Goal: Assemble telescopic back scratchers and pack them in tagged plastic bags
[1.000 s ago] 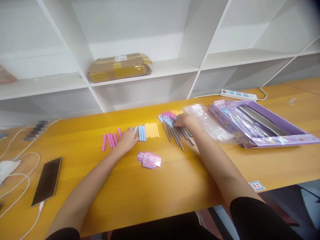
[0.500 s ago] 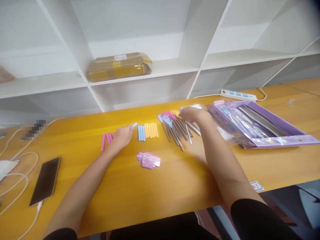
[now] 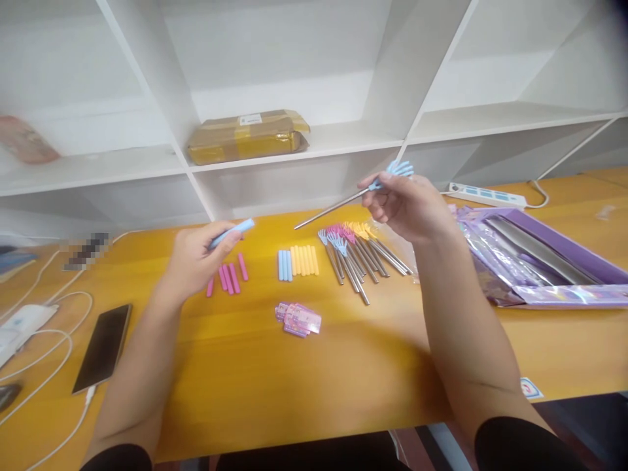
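Observation:
My left hand (image 3: 196,258) is closed around a light-blue tube-shaped grip (image 3: 243,227), raised above the table. My right hand (image 3: 417,206) pinches a back scratcher (image 3: 338,205) just below its blue hand-shaped head, and its bare metal rod points left and down toward the other hand. Under the right hand lies a fanned pile of back scratchers (image 3: 360,258) with blue, pink and yellow heads. Loose pink grips (image 3: 234,279) lie beside my left hand. Between the hands, blue grips (image 3: 285,265) and yellow grips (image 3: 305,260) stand in a tidy row, lying flat.
Small purple printed cards (image 3: 300,319) lie in front of the grips. An open purple box (image 3: 574,296) with plastic-wrapped contents is at right, a power strip (image 3: 490,195) behind it. A phone (image 3: 103,347) with cables lies left. A taped parcel (image 3: 245,140) sits on the shelf.
My right hand has lifted a blue back scratcher up from the pile. My left hand has risen and moved left with the blue grip, uncovering the pink grips.

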### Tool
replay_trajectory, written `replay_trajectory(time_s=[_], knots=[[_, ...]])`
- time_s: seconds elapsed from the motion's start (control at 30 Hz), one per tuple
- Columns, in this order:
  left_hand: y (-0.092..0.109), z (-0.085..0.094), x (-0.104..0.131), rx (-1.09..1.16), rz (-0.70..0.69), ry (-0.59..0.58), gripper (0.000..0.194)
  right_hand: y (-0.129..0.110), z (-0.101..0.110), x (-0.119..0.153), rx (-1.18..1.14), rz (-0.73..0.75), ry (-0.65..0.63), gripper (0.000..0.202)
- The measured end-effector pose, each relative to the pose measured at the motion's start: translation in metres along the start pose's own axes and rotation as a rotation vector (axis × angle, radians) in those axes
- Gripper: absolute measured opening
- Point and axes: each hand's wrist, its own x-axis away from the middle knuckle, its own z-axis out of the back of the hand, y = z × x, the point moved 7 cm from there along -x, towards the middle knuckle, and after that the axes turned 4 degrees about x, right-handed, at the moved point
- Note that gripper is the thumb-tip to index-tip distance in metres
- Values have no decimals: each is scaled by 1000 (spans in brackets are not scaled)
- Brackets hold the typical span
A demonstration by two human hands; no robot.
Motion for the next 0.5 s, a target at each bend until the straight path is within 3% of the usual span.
replay_trajectory(time_s=[0.23,0.5], knots=[[19,-2,8,93,-87,-36,36,-3,-23,13,-97,81,-55,39],[35,1,11,218,-236,-29,26,-6,-45,16,-244,131,-138,40]])
